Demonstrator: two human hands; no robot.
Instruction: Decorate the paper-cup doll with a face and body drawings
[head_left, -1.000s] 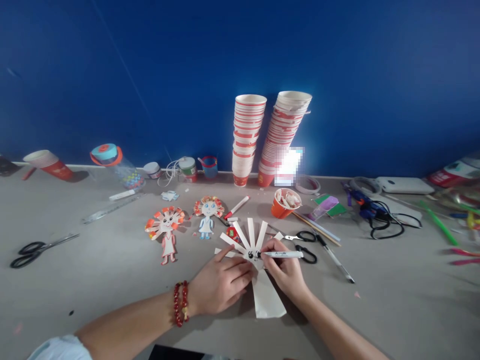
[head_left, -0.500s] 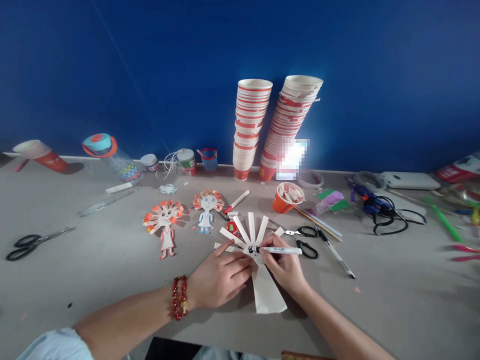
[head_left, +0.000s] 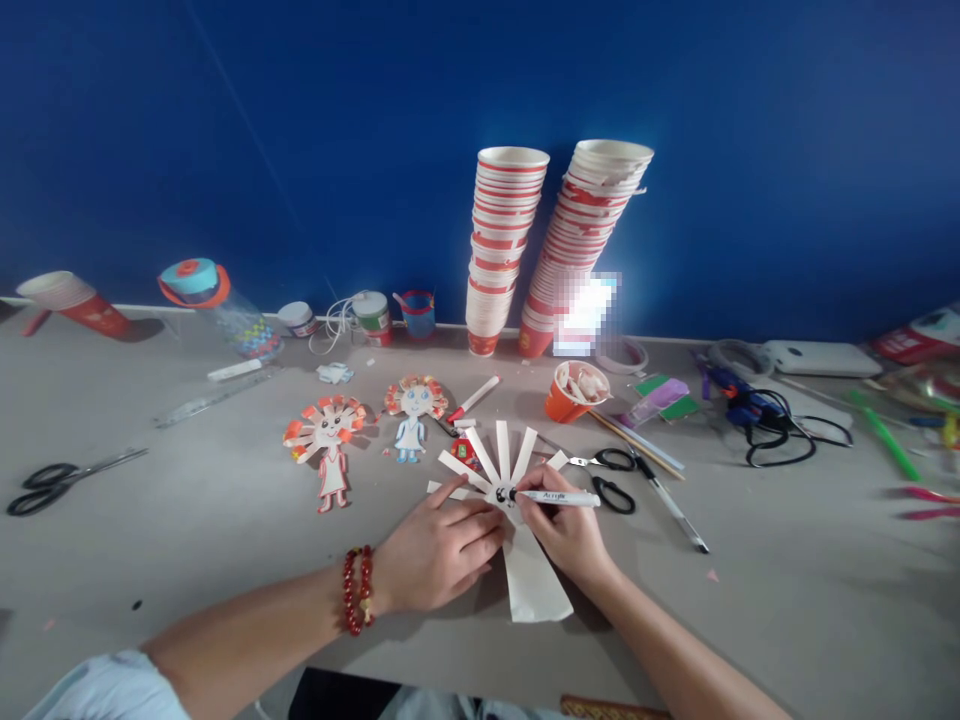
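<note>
A white paper cutout [head_left: 537, 580] with strips fanned out at its top lies on the table in front of me. Black eyes are drawn on its round middle part. In my right hand [head_left: 564, 525] is a white acrylic marker [head_left: 559, 497], its dark tip at the drawn eyes. My left hand [head_left: 444, 550] rests flat on the cutout's left side, fingers stretched out, index finger over the left strips. Two finished paper dolls stand out beyond it: one with orange-tipped hair and a red-edged dress [head_left: 332, 480], the other in blue and white [head_left: 410, 436].
Black-handled scissors [head_left: 616, 460] and a pen [head_left: 679, 515] lie right of the cutout; more scissors [head_left: 49, 488] lie far left. Two tall paper-cup stacks [head_left: 498, 270] lean near the blue wall. An orange cup of scraps [head_left: 566, 405], a bottle [head_left: 244, 325] and a glue gun [head_left: 739, 390] surround the workspace.
The marker has shifted slightly left over the face of the cutout. My left hand stays in place, and the whole view has moved a little.
</note>
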